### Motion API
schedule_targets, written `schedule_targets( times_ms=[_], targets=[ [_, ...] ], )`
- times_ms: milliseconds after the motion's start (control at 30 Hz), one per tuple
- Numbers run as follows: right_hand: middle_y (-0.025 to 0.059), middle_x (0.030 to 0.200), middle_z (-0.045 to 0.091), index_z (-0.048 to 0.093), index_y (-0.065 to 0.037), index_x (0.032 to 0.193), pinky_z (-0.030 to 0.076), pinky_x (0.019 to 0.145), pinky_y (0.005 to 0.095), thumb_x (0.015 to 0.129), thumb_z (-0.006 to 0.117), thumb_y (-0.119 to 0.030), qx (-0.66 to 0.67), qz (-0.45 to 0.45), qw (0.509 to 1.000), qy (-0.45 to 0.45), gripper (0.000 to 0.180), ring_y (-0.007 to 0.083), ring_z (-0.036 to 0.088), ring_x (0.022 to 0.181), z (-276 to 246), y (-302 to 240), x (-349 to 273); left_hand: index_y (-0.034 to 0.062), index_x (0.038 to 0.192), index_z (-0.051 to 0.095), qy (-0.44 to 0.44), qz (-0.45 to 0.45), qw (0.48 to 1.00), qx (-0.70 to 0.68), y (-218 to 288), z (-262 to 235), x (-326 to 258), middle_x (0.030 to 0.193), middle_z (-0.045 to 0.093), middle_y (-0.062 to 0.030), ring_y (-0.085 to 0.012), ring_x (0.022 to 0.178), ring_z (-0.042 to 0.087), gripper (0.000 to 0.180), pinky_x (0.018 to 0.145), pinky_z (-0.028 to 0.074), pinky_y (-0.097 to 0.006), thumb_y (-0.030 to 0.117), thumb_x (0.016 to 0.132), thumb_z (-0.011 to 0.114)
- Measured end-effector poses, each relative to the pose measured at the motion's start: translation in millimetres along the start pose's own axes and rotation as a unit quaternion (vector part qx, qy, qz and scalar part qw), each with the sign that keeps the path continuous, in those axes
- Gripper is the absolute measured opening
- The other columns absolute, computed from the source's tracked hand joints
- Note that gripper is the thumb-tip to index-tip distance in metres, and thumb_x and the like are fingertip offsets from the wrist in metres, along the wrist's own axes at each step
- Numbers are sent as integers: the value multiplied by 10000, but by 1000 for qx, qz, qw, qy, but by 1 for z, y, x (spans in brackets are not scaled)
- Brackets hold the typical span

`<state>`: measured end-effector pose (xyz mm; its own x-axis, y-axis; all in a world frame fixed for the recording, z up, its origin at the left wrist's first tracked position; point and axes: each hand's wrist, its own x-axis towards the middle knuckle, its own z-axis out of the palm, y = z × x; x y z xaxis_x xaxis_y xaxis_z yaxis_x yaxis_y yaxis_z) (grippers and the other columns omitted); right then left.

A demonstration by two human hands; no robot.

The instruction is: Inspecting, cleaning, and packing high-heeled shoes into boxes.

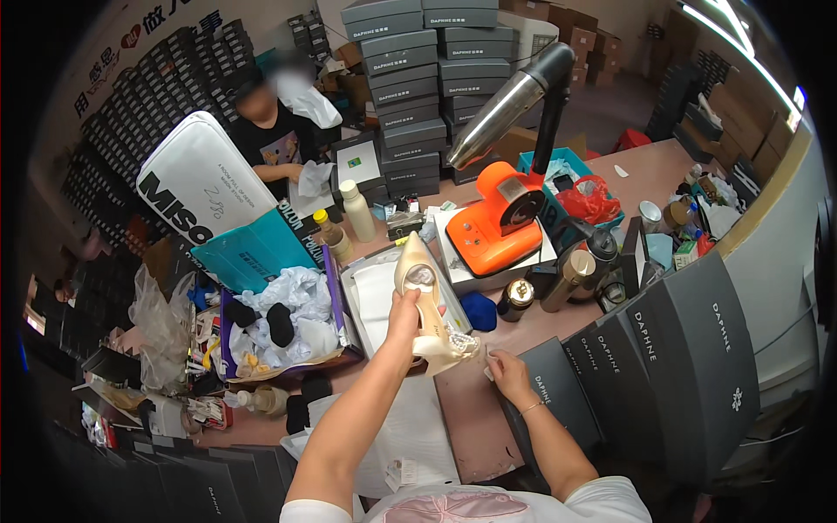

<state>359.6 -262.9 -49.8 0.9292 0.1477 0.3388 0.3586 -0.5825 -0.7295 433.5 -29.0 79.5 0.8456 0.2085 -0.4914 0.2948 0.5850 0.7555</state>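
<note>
My left hand [404,317] is closed around the middle of a cream pointed-toe heeled shoe [432,324]. The shoe is tilted, toe pointing away from me, with a beaded trim at its heel end. Beneath it lies an open shoebox [356,288] lined with white paper. To the right, my right hand [511,376] is low over the pink table [471,410], its fingers pinched together. A small pale scrap [491,356] shows at those fingertips, too small to name. A white sheet [417,431] is spread in front of me.
An orange machine with a metal nozzle [497,228] stands behind the shoe. Left is a purple-edged box [349,350] of crumpled white paper. Dark grey shoeboxes [689,349] crowd the right; more [401,78] are stacked behind. Bottles [357,209] stand nearby. Another person [275,131] works across the table.
</note>
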Motion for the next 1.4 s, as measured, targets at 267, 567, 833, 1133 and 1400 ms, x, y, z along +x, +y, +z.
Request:
schedule_targets(
  times_ms=[267, 567, 833, 1133, 1400],
  targets=[
    [84, 850, 662, 671, -106, 894, 520, 632, 412, 849, 658, -170, -49, -3, 999, 21, 80, 322, 650, 727, 3, 2, -18, 141, 1250, 367, 9, 54, 998, -13, 37, 65, 25, 1184, 528, -142, -302, 904, 621, 318, 637, 586, -424, 270, 982, 481],
    [110, 850, 662, 656, -81, 887, 520, 641, 403, 849, 651, -144, -49, 4, 999, 18, 74, 335, 648, 733, 1, -1, -17, 158, 1319, 325, -3, 59, 997, -43, 31, 87, 25, 1275, 510, -111, -300, 1028, 594, 376, 675, 581, -455, 307, 1003, 463],
    [111, 836, 664, 661, -79, 876, 519, 631, 395, 841, 655, -139, -45, 6, 999, 21, 70, 329, 647, 720, 0, -3, -15, 134, 1312, 338, -3, 68, 997, -47, 35, 84, 30, 1234, 535, -137, -282, 949, 627, 389, 686, 598, -416, 359, 1012, 443],
    [115, 850, 672, 666, -77, 881, 522, 634, 389, 841, 658, -141, -50, 16, 998, 19, 75, 325, 653, 723, 2, 1, -16, 140, 1341, 337, 22, 63, 997, -42, 37, 92, 27, 1220, 547, -127, -273, 918, 637, 430, 692, 599, -410, 385, 1006, 451],
    [120, 838, 669, 665, -74, 873, 521, 627, 387, 834, 666, -134, -45, 16, 999, 25, 72, 326, 651, 717, 3, 0, -14, 148, 1298, 364, -11, 104, 994, -31, 41, 90, 30, 1213, 549, -109, -258, 951, 629, 374, 667, 587, -386, 375, 1011, 443]
  ],
)
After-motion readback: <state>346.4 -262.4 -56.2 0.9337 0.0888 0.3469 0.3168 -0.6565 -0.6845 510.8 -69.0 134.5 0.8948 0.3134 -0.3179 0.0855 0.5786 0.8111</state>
